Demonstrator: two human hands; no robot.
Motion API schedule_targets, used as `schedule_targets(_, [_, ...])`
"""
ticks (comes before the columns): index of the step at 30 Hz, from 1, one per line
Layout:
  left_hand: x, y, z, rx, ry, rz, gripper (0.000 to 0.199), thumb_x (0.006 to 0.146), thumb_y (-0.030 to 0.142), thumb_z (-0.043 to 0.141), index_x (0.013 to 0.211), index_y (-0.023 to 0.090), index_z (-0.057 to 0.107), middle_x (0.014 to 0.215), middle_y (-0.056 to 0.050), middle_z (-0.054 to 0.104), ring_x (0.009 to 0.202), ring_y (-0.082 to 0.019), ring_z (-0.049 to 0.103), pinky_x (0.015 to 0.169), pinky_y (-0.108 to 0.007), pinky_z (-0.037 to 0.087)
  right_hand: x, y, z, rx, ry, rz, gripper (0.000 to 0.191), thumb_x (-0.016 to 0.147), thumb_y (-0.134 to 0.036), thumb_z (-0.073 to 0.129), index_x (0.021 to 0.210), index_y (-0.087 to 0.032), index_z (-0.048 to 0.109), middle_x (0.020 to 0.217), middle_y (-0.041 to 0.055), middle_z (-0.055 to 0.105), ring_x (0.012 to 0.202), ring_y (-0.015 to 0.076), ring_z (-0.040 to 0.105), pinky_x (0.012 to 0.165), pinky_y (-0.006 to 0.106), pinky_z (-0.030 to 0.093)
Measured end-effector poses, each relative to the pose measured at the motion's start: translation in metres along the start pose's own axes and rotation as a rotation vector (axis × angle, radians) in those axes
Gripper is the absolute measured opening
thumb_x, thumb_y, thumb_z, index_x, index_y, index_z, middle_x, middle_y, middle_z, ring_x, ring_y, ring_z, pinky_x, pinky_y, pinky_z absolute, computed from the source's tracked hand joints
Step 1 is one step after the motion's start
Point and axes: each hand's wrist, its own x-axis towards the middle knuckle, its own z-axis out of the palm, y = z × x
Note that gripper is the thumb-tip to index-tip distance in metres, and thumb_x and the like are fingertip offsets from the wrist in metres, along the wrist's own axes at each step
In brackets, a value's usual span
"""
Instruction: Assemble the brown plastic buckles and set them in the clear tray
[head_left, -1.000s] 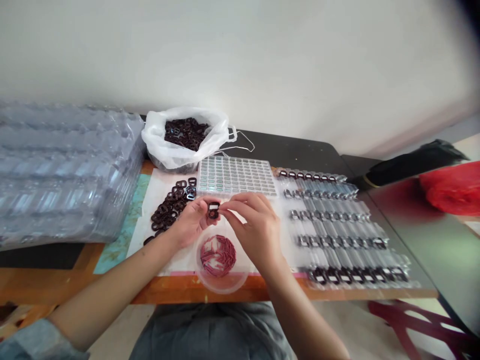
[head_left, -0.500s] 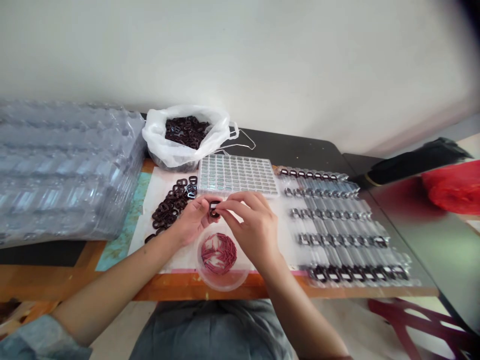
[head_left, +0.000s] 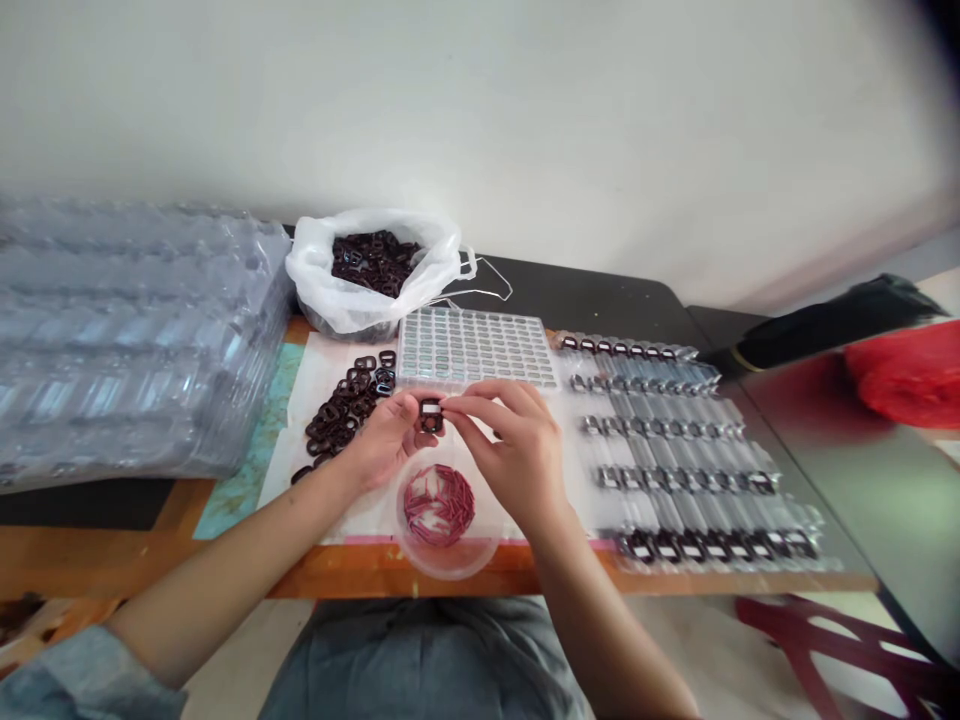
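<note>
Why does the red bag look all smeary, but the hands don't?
In the head view, the red bag is blurred, probably because it sits near the picture's edge, and the top right corner turns dark. The left hand, the right hand and the dark buckle near the middle look much sharper.

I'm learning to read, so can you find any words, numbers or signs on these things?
No words, numbers or signs can be read.
The buckle is too small to show any marks.
The clear tray is too small and blurred to tell if anything is printed on it.
The white bag shows no print.
</note>
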Motion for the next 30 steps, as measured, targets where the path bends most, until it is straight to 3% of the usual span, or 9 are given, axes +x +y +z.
schedule_targets(6, [-0.0001, 0.001, 0.0011, 0.023, 0.055, -0.007, 0.057, 0.053, 0.057, 0.089, 0.088, 0.015, 0.074, 0.072, -0.002, 0.067, 0.063, -0.011, 0.062, 0.053, -0.016, 0.049, -0.0023, 0.0024, -0.0038, 0.024, 0.007, -0.047, 0.013, 0.093, -0.021, 0.064, 0.096, -0.026, 0.075, 0.091, 0.003, 0.071, 0.087, 0.0184, 0.062, 0.078, 0.034, 0.05])
schedule_targets(17, [0.0009, -0.0015, -0.0021, 0.005, 0.027, 0.009, 0.054, 0.056, 0.056, 0.089, 0.089, 0.016, 0.074, 0.073, 0.0, 0.065, 0.062, -0.009, 0.059, 0.055, -0.016, 0.05, -0.0038, -0.0019, 0.0011, 0.011, -0.029, -0.109, 0.017, 0.093, -0.017, 0.061, 0.1, -0.025, 0.074, 0.095, 0.0032, 0.072, 0.089, 0.019, 0.061, 0.079, 0.036, 0.05])
schedule_targets(26, [0.0005, -0.0008, -0.0028, 0.002, 0.024, 0.022, 0.053, 0.057, 0.055, 0.088, 0.09, 0.016, 0.074, 0.079, -0.002, 0.068, 0.067, -0.01, 0.063, 0.053, -0.015, 0.048, -0.0047, -0.0042, 0.0009, -0.01, -0.05, -0.134, 0.032, 0.089, -0.008, 0.056, 0.109, -0.027, 0.072, 0.104, 0.0032, 0.071, 0.094, 0.0207, 0.06, 0.082, 0.038, 0.051])
schedule_targets(30, [0.0004, 0.0, -0.0033, -0.009, 0.042, 0.022, 0.054, 0.058, 0.055, 0.088, 0.092, 0.016, 0.073, 0.08, -0.002, 0.069, 0.067, -0.01, 0.064, 0.053, -0.014, 0.047, -0.0049, -0.0061, 0.0007, 0.003, 0.009, -0.146, 0.027, 0.09, -0.012, 0.059, 0.111, -0.025, 0.07, 0.101, 0.004, 0.071, 0.092, 0.0198, 0.061, 0.083, 0.037, 0.051])
